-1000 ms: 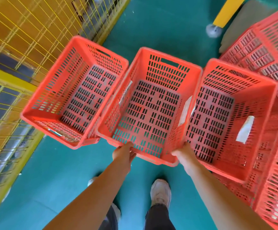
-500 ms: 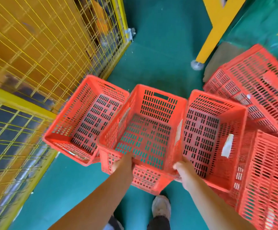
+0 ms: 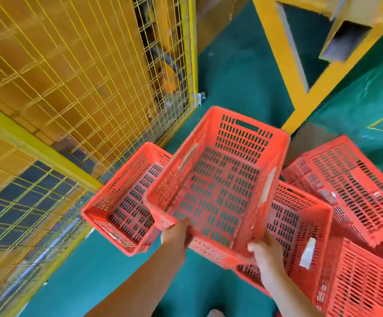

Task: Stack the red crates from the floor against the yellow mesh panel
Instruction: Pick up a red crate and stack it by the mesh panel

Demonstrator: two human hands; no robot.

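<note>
Left hand (image 3: 176, 234) and right hand (image 3: 263, 250) grip near rim of carried crate (image 3: 215, 186) | aloft near yellow mesh panel (image 3: 83, 88) | floor crate (image 3: 126, 202) beside panel, nothing stacked yet | other crates (image 3: 357, 186) farther from panel remain

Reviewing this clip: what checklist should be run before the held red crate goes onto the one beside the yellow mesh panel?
1. Grip: ok, the left hand and right hand both hold the held crate by its near rim.
2. Load: ok, the held crate is empty; the green floor shows through its slots.
3. Upright, empty target crate by the yellow mesh panel: ok.
4. Alignment over the target crate: not ok, the held crate sits off to its right.
5. Clearance from the right-hand crate: cannot tell, they overlap in view.
</note>
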